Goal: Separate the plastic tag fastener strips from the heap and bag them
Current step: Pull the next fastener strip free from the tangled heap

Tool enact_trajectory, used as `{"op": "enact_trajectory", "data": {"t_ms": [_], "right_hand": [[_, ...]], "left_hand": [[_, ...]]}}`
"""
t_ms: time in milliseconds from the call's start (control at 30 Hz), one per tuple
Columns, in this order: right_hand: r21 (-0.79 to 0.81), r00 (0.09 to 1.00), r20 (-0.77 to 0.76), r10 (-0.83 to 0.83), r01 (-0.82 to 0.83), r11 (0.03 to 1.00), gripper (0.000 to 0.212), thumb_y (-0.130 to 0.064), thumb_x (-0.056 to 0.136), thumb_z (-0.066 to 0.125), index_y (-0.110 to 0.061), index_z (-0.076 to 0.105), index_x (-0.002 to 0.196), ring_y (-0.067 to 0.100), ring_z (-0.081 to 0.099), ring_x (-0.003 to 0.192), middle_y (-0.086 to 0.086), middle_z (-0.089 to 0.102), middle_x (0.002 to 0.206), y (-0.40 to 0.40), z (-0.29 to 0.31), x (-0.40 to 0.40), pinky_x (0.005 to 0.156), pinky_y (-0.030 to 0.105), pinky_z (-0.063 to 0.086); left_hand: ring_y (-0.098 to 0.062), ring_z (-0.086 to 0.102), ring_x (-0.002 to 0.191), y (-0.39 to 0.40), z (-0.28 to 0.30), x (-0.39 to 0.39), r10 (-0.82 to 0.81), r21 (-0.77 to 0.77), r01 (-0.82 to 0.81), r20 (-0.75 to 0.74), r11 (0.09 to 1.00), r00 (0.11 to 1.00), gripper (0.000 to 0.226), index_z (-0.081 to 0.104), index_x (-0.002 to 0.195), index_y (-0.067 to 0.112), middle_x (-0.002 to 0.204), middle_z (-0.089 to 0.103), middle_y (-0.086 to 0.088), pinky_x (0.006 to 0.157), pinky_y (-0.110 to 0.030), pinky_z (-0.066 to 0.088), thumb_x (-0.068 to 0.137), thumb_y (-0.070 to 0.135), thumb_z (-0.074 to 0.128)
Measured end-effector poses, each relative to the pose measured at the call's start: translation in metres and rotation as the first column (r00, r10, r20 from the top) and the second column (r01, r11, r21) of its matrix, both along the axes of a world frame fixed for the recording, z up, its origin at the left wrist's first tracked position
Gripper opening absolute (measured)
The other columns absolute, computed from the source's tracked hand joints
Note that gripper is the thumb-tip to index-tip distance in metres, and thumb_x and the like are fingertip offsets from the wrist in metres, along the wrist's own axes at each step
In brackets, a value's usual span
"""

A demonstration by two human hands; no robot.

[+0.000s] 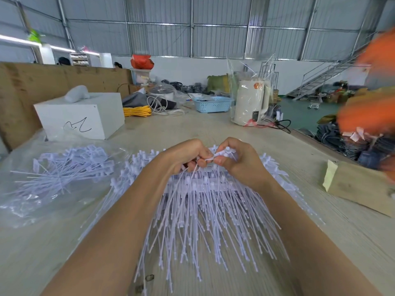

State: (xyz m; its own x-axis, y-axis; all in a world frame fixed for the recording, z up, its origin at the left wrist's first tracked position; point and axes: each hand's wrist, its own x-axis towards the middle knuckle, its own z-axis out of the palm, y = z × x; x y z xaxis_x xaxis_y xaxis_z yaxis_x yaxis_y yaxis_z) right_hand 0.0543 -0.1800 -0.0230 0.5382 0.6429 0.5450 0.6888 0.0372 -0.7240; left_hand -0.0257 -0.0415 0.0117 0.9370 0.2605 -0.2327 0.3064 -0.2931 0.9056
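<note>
Both hands meet at the far edge of the heap. My left hand (186,155) has its fingers curled around a few thin white strands, pinching them near their head ends. My right hand (233,158) is clenched on the moulded head of one fastener strip (222,154), thumb and forefinger closing on it; the two grips are almost touching, with only a short run of plastic between them.

The heap of fastener strips (205,212) lies directly beneath and toward me from the hands, spread on the worktable (213,124). Its long axis runs away from me: heads at the far side under the hands, tails fanning back between my forearms. The strip in hand lies crosswise to that axis, head to the right.

The clear plastic bag (42,201), already holding separated strips (64,167), lies flat to the left, near but apart from the heap. The left hand is the nearer to it; I judge any transfer would go leftward.

Further out: a white box (85,116) beyond the bag, a wooden block (361,186) to the right, a blue basket (213,104) and a bagged white kettle (250,101) at the far end.
</note>
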Motion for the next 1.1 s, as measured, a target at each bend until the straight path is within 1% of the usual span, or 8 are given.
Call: {"op": "enact_trajectory", "data": {"t_ms": [133,267,433,567,633,733,867,1100], "right_hand": [[0.055,0.932,-0.248,-0.263,0.284,0.957,0.010,-0.011,0.087,0.065,-0.006,0.057,0.089,0.007,0.047,0.049,0.004,0.055,0.071,-0.016,0.004,0.018,0.047,0.019,0.044],[0.476,0.701,-0.687,0.189,0.238,0.846,0.009,-0.009,0.092,0.055,-0.009,0.055,0.083,0.005,0.042,0.044,0.000,0.050,0.065,-0.040,0.028,0.029,0.041,0.013,0.037],[0.747,0.637,-0.590,0.495,0.200,0.634,0.023,-0.031,0.083,0.063,-0.011,0.053,0.088,0.002,0.038,0.047,-0.005,0.057,0.062,-0.069,0.042,0.032,0.042,0.013,0.035],[0.843,0.308,-0.513,0.801,0.006,0.537,0.019,-0.028,0.089,0.057,-0.015,0.048,0.079,0.001,0.038,0.043,-0.005,0.047,0.062,-0.074,0.042,0.035,0.035,0.014,0.035],[0.676,0.338,-0.662,0.669,-0.116,0.728,0.021,-0.033,0.084,0.059,-0.018,0.045,0.080,0.001,0.037,0.039,-0.006,0.050,0.060,-0.064,0.044,0.028,0.032,0.013,0.033],[0.240,0.565,-0.767,0.303,-0.186,0.953,0.025,-0.026,0.076,0.067,-0.011,0.048,0.085,0.002,0.031,0.034,0.001,0.049,0.062,-0.038,0.041,0.008,0.028,0.011,0.024],[0.102,0.667,-0.736,0.118,-0.063,0.993,0.011,-0.013,0.085,0.065,-0.007,0.056,0.081,0.007,0.035,0.038,0.007,0.043,0.070,-0.016,0.030,-0.005,0.029,0.014,0.020],[0.176,0.598,-0.792,0.122,0.032,0.984,0.009,-0.014,0.085,0.061,-0.007,0.056,0.081,0.010,0.041,0.040,0.009,0.046,0.071,-0.012,0.028,-0.001,0.030,0.014,0.023]], "left_hand": [[-0.007,0.020,0.035,-0.001,0.008,-0.005,-0.049,0.050,0.049,0.004,0.998,0.999,0.035,0.054,0.052,0.014,0.040,0.035,0.005,0.042,-0.023,0.009,0.087,0.013,0.050],[-0.008,0.041,0.043,-0.008,0.012,-0.005,-0.022,0.237,-0.024,0.190,0.971,0.982,0.014,0.069,0.074,0.006,0.048,0.056,0.003,0.042,-0.017,0.030,0.086,0.008,0.061],[-0.013,0.055,0.066,-0.007,0.009,-0.009,-0.090,0.295,0.050,0.124,0.954,0.988,0.019,0.067,0.094,-0.002,0.079,0.064,-0.004,0.063,-0.019,0.044,0.078,-0.010,0.061],[-0.022,0.061,0.099,-0.001,0.011,-0.012,-0.102,0.369,0.050,0.123,0.928,0.987,0.025,0.068,0.100,0.005,0.103,0.068,-0.010,0.090,-0.032,0.048,0.079,-0.009,0.064],[-0.019,0.062,0.092,0.002,0.012,-0.015,-0.078,0.414,0.016,0.134,0.910,0.988,0.021,0.068,0.099,0.004,0.093,0.068,-0.003,0.087,-0.031,0.050,0.078,-0.001,0.071],[-0.023,0.065,0.092,0.004,0.016,-0.016,-0.056,0.471,-0.035,0.178,0.881,0.982,0.027,0.068,0.100,0.003,0.092,0.069,-0.007,0.088,-0.036,0.052,0.076,0.010,0.077],[-0.020,0.063,0.082,-0.005,0.029,-0.019,-0.103,0.589,-0.087,0.282,0.803,0.954,0.014,0.067,0.087,0.012,0.086,0.067,-0.003,0.081,-0.036,0.050,0.077,0.013,0.076],[-0.012,0.055,0.079,-0.022,0.046,-0.020,-0.144,0.770,-0.196,0.349,0.607,0.926,0.014,0.057,0.085,0.022,0.090,0.061,0.000,0.056,-0.019,0.035,0.082,0.018,0.070]]}}
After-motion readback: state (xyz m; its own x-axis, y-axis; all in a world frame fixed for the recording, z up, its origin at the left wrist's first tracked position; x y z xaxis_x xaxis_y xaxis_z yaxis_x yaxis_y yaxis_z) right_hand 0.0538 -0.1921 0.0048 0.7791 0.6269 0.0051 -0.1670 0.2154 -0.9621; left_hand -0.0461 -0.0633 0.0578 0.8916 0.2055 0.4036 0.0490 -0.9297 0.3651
